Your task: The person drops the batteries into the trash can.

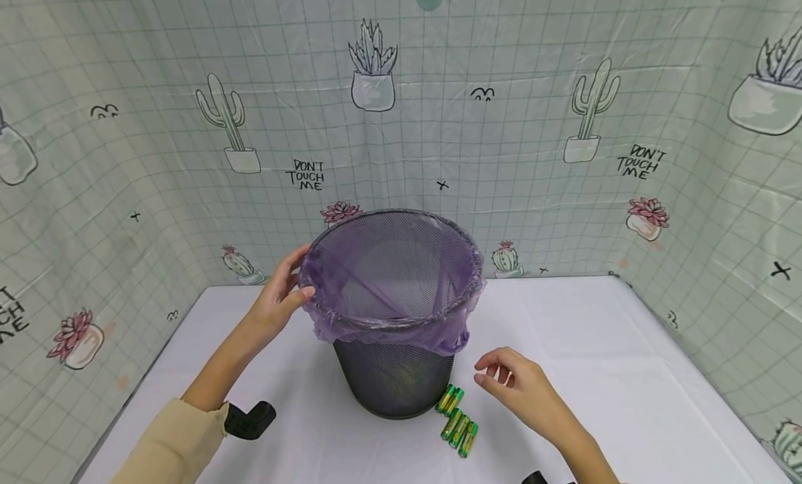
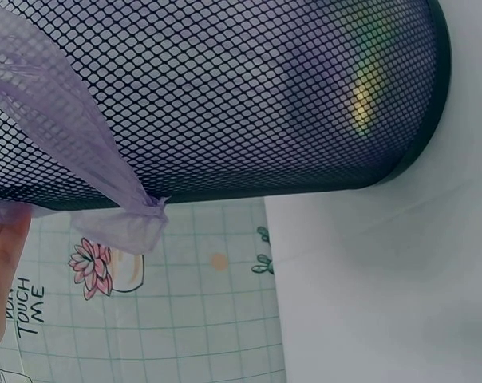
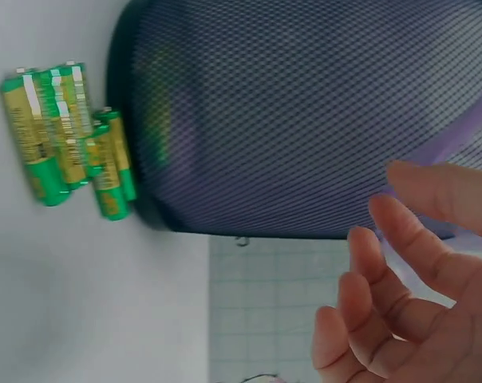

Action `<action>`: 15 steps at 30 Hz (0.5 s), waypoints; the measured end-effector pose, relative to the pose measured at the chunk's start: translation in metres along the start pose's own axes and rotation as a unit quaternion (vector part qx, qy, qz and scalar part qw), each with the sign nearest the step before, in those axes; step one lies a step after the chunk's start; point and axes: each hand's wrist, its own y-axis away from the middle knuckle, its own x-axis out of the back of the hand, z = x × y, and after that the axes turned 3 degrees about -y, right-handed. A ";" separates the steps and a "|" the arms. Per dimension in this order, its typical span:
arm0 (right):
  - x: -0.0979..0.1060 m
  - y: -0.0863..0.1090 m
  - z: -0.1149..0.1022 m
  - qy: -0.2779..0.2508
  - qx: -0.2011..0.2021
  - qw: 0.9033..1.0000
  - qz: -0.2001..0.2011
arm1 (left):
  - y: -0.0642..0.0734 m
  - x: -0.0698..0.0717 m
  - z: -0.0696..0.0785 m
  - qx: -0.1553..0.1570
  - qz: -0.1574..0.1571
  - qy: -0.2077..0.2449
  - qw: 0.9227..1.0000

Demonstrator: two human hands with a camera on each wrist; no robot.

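Note:
A black mesh wastebasket (image 1: 401,379) stands on the table, lined with a thin purple bin bag (image 1: 451,331) folded over its rim. My left hand (image 1: 285,296) grips the rim and bag on the left side, thumb over the edge and fingers outside. To the right of the basket, my right hand (image 1: 523,393) hovers with loosely bent fingers and nothing in them. Several green and gold batteries (image 1: 459,428) lie by the basket's lower right side, near that hand. Through the mesh in the left wrist view shows a blurred yellow-green patch (image 2: 362,100), perhaps batteries inside.
A white cloth covers the table (image 1: 576,338). Behind it and at both sides hangs a grid-patterned curtain (image 1: 501,150) printed with cacti. A black strap piece (image 1: 250,420) sits at my left wrist.

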 end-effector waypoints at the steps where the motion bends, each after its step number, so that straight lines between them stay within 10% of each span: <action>1: -0.002 0.001 0.004 -0.002 -0.007 1.000 -0.012 | 0.000 0.000 0.000 0.001 0.000 0.000 1.000; 15: -0.020 0.020 0.050 -0.075 -0.038 0.986 -0.144 | 0.000 0.000 0.001 0.007 -0.001 0.005 1.000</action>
